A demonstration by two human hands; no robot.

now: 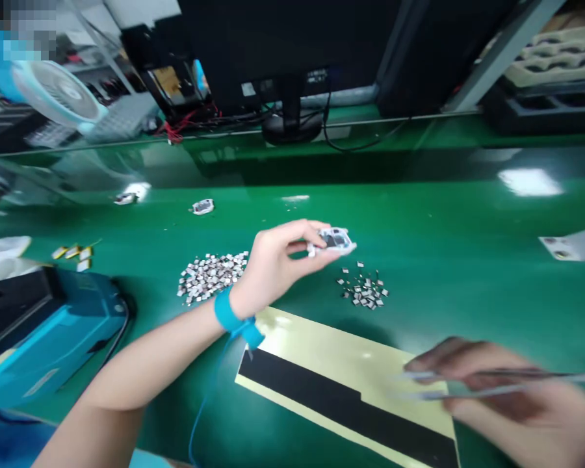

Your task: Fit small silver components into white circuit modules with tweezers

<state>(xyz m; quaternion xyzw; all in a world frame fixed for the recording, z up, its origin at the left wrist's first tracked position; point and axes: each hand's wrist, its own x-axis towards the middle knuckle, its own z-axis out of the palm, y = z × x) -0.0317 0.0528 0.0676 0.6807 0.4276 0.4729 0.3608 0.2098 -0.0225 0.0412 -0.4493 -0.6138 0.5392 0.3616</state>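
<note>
My left hand (283,257) pinches a small white plastic housing (338,240) with dark parts inside, raised above the green mat. A blue wrist strap (228,311) with a thin cord circles that wrist. At the lower right, my right hand (526,396), smeared by motion, grips metal tweezers (497,383) whose two tips stand apart. Below the tweezers lies a pale yellow sheet (316,331) with black strips (302,383) on it. A heap of small silvery parts (212,276) sits left of my left hand, and a smaller group of dark-and-silver pieces (367,291) lies below the housing.
Two similar housings, one nearer (203,207) and one farther left (125,198), rest on the mat. Small yellow-edged pieces (73,252) lie near a blue machine (78,325). A monitor stand (291,123), fan (58,91) and black tray (541,110) stand behind.
</note>
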